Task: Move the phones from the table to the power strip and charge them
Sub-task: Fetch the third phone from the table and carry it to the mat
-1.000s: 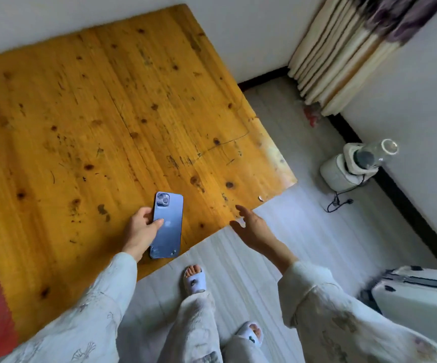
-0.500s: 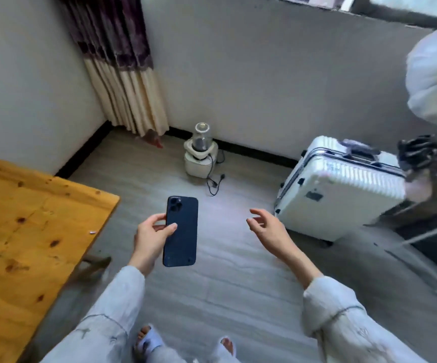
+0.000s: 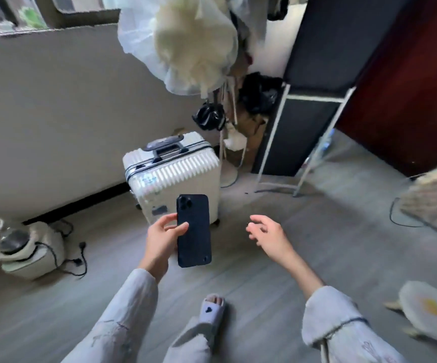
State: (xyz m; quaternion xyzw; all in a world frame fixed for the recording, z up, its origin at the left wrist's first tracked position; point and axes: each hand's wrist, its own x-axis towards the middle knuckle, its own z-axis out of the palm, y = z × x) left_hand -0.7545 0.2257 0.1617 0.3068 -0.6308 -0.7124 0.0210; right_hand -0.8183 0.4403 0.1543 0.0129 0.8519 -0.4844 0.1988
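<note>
Phone: a dark phone (image 3: 193,230) is carried back-side up in front of the person, over the floor (image 3: 303,244), just before the white suitcase (image 3: 171,176).
Left hand: the left hand (image 3: 162,238) grips the phone's left edge, thumb across its back.
Right hand: the right hand (image 3: 265,233) holds nothing, fingers loosely spread, well apart from the phone.
Progress: judged early; this phone is off the table but not yet plugged in.
Hidden: no power strip, charger or table shows; whether other phones remain cannot be told.

Left hand (image 3: 163,238): raised, thumb and fingers pinching the long edge of a dark phone (image 3: 193,230). Right hand (image 3: 267,235): outstretched, fingers loosely curled, holding nothing.
</note>
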